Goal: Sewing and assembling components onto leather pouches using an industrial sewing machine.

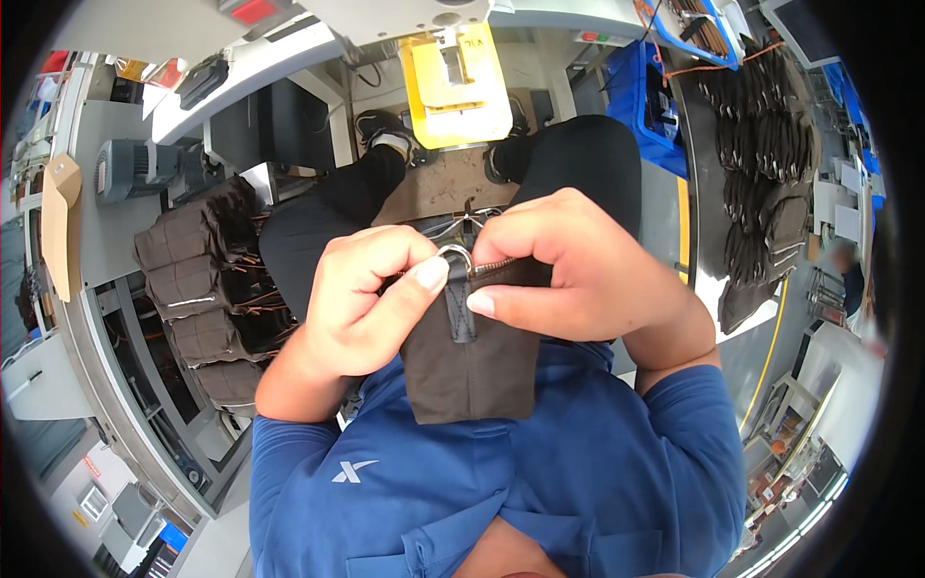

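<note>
Your left hand (361,299), nearly closed, pinches the metal ring (457,248) of the dark bag (472,380) while your half-closed right hand (573,270) grips its zipper edge (496,265).

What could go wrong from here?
The metal ring could slip: it sits right at the fingertips of the left hand.
The zipper might pinch a finger, since it runs close to the right hand.
The stacked bags could get bumped, as they appear close to the left forearm.

Blue collared shirt (578,443), 2 short sleeves (696,409), 1 white chest mark (353,471), black trousers (583,159), seemingly dark shoes (379,125).
</note>
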Tool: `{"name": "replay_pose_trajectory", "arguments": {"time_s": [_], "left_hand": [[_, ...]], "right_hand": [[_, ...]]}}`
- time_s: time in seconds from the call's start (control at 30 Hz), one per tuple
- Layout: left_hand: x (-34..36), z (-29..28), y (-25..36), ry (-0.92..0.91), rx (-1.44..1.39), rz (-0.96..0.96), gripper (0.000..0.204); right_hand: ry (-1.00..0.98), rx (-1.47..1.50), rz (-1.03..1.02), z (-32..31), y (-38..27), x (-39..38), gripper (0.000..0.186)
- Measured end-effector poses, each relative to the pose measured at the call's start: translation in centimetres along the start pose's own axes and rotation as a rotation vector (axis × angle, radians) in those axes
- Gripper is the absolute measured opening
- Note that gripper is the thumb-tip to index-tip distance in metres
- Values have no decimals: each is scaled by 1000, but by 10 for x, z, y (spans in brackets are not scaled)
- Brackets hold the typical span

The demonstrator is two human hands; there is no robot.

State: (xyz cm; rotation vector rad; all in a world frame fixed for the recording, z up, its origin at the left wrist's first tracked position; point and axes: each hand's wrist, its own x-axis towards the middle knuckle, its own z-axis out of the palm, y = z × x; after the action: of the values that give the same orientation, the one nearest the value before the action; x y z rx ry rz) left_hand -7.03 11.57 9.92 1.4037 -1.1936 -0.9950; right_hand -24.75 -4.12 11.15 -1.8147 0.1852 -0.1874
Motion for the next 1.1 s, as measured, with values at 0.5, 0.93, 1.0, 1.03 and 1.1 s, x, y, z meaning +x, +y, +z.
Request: {"name": "replay_pose_trajectory", "arguments": {"time_s": [0.5, 0.93, 1.0, 1.03, 1.1], "left_hand": [[-5, -36, -1, 125, -203, 253, 35], [-25, -58, -86, -89, 162, -343, 18], [-25, -51, -87, -196, 219, -484, 26], [-26, -51, -91, -255, 190, -541, 29], [-26, -54, -101, -308, -107, -629, 37]], "right_hand": [[-250, 103, -113, -27, 41, 8, 30], [-252, -804, -463, 18, 10, -14, 10], [-245, -824, -492, 31, 10, -18, 9], [-247, -823, -491, 33, 9, -20, 9], [-223, -819, -504, 35, 6, -21, 8]]}}
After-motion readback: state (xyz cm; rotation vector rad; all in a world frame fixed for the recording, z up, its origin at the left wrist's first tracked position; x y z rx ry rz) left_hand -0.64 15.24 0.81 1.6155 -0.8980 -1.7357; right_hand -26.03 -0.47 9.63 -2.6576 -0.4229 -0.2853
